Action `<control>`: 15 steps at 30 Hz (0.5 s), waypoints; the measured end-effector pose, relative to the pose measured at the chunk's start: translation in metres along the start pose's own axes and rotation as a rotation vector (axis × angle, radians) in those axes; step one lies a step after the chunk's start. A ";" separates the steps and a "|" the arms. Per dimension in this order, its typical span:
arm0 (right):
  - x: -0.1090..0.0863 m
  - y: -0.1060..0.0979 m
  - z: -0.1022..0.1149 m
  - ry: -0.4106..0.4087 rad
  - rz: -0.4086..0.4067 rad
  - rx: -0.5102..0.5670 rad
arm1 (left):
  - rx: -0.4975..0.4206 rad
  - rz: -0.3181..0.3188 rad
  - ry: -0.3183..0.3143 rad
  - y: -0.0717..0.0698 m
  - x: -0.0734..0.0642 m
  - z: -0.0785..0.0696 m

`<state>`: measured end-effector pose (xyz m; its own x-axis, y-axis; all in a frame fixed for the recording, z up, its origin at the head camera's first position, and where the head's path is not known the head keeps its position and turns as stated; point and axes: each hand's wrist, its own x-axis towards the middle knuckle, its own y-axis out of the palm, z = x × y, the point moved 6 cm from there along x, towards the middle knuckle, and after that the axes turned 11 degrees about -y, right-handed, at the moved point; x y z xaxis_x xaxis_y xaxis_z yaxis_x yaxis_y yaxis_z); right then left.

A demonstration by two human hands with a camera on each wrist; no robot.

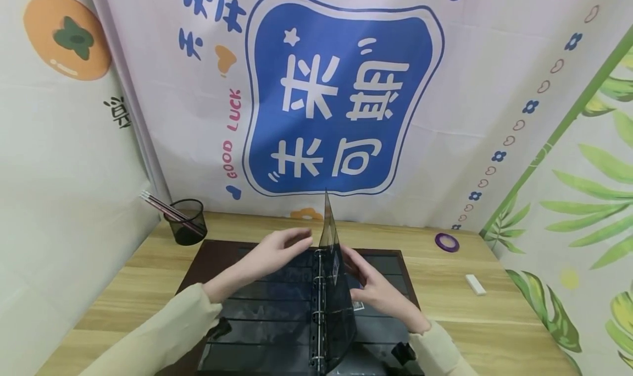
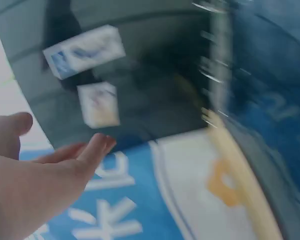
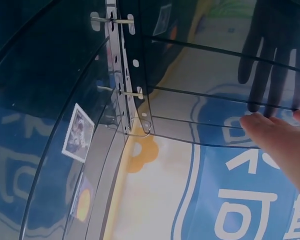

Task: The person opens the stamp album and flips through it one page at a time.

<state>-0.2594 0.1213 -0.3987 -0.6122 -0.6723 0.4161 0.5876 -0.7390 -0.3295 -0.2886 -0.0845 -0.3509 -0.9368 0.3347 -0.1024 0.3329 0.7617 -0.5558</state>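
A dark ring-bound stamp album [image 1: 277, 315] lies spread on the table, with one glossy black page [image 1: 338, 304] standing upright at its rings. My left hand [image 1: 277, 249] hovers over the left side, its fingers pointing towards that upright page and holding nothing. In the left wrist view, two blurred stamps, a wide one [image 2: 85, 51] and a smaller one [image 2: 98, 104], show on a page beyond the fingers. On the other side of the upright page is my right hand [image 1: 378, 293], fingers extended; whether they touch it cannot be told. A perforated stamp [image 3: 79, 134] sits in a page strip in the right wrist view.
A black mesh pen cup [image 1: 189, 222] with several pencils stands at the back left of the wooden table [image 1: 465, 315]. At the right lie a purple tape roll [image 1: 447, 242] and a white eraser [image 1: 475, 285]. A printed cloth [image 1: 341, 95] hangs behind the table.
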 end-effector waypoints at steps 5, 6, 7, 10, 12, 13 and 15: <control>0.005 0.004 0.002 0.007 0.017 -0.033 | -0.171 0.044 -0.056 0.008 0.005 -0.029; 0.006 0.005 0.002 0.008 0.021 -0.039 | -0.188 0.047 -0.058 0.009 0.006 -0.031; 0.007 0.006 0.001 0.004 0.025 -0.046 | -0.195 0.043 -0.057 0.009 0.007 -0.033; 0.009 0.007 0.003 -0.019 0.029 -0.067 | -0.198 0.028 -0.047 0.009 0.009 -0.036; 0.011 0.008 0.004 -0.023 0.030 -0.072 | -0.204 0.028 -0.034 0.009 0.010 -0.036; 0.011 0.009 0.005 -0.024 0.030 -0.072 | -0.213 0.031 -0.031 0.009 0.010 -0.036; 0.012 0.009 0.007 -0.023 0.030 -0.079 | -0.233 0.039 -0.023 0.008 0.010 -0.036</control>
<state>-0.2576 0.1069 -0.3909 -0.5819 -0.6940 0.4239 0.5615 -0.7199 -0.4079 -0.2917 -0.0552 -0.3266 -0.9238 0.3561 -0.1404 0.3828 0.8566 -0.3459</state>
